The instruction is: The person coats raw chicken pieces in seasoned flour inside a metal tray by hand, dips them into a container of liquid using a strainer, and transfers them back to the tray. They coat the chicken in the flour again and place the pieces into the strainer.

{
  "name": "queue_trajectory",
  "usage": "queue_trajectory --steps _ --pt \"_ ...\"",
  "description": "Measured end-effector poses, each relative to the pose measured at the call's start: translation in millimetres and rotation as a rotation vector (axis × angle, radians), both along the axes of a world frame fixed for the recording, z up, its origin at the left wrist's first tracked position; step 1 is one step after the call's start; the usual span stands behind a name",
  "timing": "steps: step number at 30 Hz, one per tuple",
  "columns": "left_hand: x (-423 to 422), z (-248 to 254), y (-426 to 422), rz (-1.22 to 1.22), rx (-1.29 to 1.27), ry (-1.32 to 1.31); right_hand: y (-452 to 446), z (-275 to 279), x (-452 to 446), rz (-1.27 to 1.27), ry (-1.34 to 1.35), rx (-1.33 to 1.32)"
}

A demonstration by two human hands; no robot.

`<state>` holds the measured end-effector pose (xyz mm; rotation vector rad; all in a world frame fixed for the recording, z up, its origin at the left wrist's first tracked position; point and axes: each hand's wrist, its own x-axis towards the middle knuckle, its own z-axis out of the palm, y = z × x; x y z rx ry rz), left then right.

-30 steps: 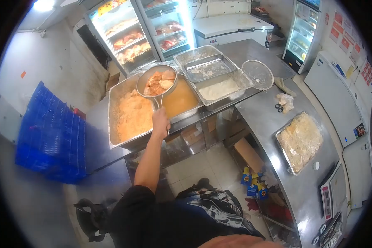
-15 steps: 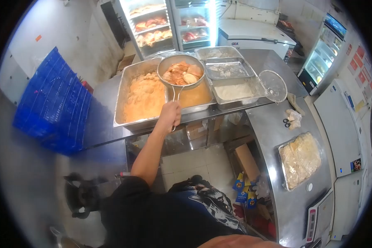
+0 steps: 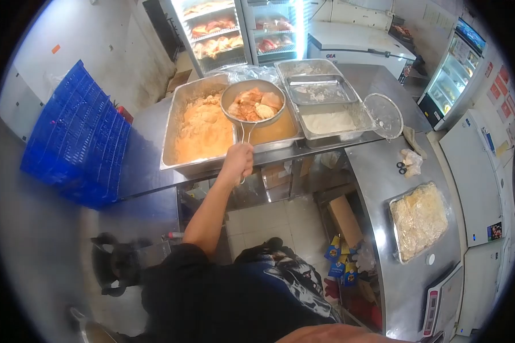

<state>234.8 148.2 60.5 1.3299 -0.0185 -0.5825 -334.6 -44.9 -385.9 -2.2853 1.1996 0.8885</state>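
My left hand (image 3: 238,162) is wrapped round the wire handle of a round strainer (image 3: 229,115). Pieces of raw, reddish meat (image 3: 256,106) lie in the strainer. It is held over the divide between a deep metal tray of orange-tinted flour (image 3: 203,128) and a container of brownish liquid (image 3: 273,132). On the right of these stands a metal container with white flour (image 3: 329,122) and a shallow metal tray (image 3: 320,90) over its back part. Part of my right arm (image 3: 332,333) shows at the bottom edge; the right hand is out of frame.
Stacked blue crates (image 3: 77,137) stand at left. On the right counter are an empty round sieve (image 3: 383,116), black-handled scissors (image 3: 402,168), a plastic-covered tray of pale food (image 3: 419,222) and a scale (image 3: 432,311). Lit fridges (image 3: 214,34) and a chest freezer (image 3: 360,48) stand behind.
The view has swung, so the counter sits further right in it. The strainer, still in my left hand, appears more level, and the meat pieces in it have shifted.
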Motion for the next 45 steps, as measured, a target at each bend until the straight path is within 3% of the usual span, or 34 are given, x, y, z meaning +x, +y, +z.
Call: queue_trajectory --steps 21,24,27,28,30,32,34,36,38,41,45 --pt "13.1 0.7 41.5 -0.119 -0.199 -0.015 -7.8 7.7 0.2 0.009 0.005 -0.016" --pt "13.4 9.1 64.0 -0.069 -0.032 -0.124 -8.3 10.7 -2.6 0.006 0.013 -0.02" --pt "21.0 9.9 95.0 0.035 0.389 -0.335 -7.4 14.4 -6.7 0.003 0.02 -0.024" --pt "30.3 -1.6 109.0 0.036 0.401 -0.33 -7.3 14.8 -8.3 -0.001 0.022 -0.024" --pt "46.9 -17.2 132.9 0.153 0.88 -0.884 -6.8 18.8 -7.3 -0.006 0.024 -0.028" --pt "56.3 -20.6 158.2 0.166 0.956 -0.858 -6.5 19.6 -7.7 -0.011 0.024 -0.027" --pt "62.6 -28.6 179.0 0.292 1.156 -1.159 -4.2 17.7 -7.0 -0.021 0.029 -0.027" --pt "59.2 -27.0 184.5 0.299 1.17 -1.085 -0.1 14.8 -6.7 -0.027 0.03 -0.029" --pt "53.5 -25.6 184.3 0.256 1.419 -0.809 3.4 13.2 -9.6 -0.025 0.032 -0.022" --pt "40.8 -18.8 180.4 0.222 1.481 -0.735 6.7 11.9 -12.7 -0.035 0.039 -0.022" --pt "45.1 -45.2 192.1 0.182 1.585 -0.734 9.3 15.9 -18.8 -0.038 0.048 -0.023"
